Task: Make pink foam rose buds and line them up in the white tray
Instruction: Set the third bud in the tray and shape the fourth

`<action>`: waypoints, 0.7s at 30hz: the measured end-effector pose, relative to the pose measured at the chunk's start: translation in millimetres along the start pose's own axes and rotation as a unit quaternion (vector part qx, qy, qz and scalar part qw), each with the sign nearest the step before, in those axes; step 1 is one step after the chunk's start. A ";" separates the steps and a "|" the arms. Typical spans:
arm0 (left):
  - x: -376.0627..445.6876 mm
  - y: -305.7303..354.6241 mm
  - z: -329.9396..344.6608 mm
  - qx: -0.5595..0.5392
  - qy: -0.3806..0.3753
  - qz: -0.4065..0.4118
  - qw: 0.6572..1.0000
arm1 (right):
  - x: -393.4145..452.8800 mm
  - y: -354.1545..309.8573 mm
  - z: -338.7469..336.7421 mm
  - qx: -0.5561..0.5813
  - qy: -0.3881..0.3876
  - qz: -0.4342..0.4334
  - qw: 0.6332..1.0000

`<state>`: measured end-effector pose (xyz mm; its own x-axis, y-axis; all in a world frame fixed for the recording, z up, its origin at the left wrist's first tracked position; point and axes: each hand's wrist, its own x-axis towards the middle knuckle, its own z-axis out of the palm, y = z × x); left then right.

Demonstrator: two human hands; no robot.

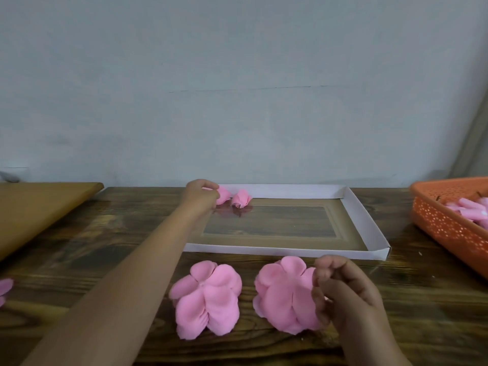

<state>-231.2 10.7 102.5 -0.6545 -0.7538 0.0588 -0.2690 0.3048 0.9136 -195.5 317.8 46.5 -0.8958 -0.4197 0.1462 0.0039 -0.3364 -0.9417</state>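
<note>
Early on: 2 buds in the white tray (369,220), far left corner. Left hand (202,194) pinches one bud (224,194) beside the other bud (241,198). Right hand (343,289) curls loosely over near petal pile (286,294), grip unclear; second pile (208,299) untouched.

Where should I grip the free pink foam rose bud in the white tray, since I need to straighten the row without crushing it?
Pinch the free pink foam rose bud lightly across its rolled middle, coming from above and the near side. It lies on its side close to the white tray's far wall, and the left hand with its own bud blocks its left.
</note>
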 end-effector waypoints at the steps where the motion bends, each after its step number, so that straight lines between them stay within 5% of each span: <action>1: -10.3 1.4 -6.5 -0.016 -0.001 0.008 1.000 | -0.3 0.8 -1.7 -0.011 0.002 -0.007 1.000; 8: -97.8 -27.8 -44.6 -0.073 0.028 0.039 0.996 | -6.7 -0.7 -4.7 -0.079 0.009 -0.042 0.996; 14: -140.0 -52.8 -47.3 0.038 0.049 0.085 0.994 | -6.7 -1.7 -0.9 -0.134 0.064 -0.091 0.985; 21: -184.6 -28.1 2.2 0.160 -0.093 0.189 0.964 | -3.5 -0.2 -7.1 -0.199 0.127 -0.120 0.964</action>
<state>-104.3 142.5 65.0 -0.8558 -0.4450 0.2638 -0.1709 0.7245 0.6678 -195.6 325.3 44.1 -0.9295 -0.1330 0.3439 -0.3433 -0.0278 -0.9388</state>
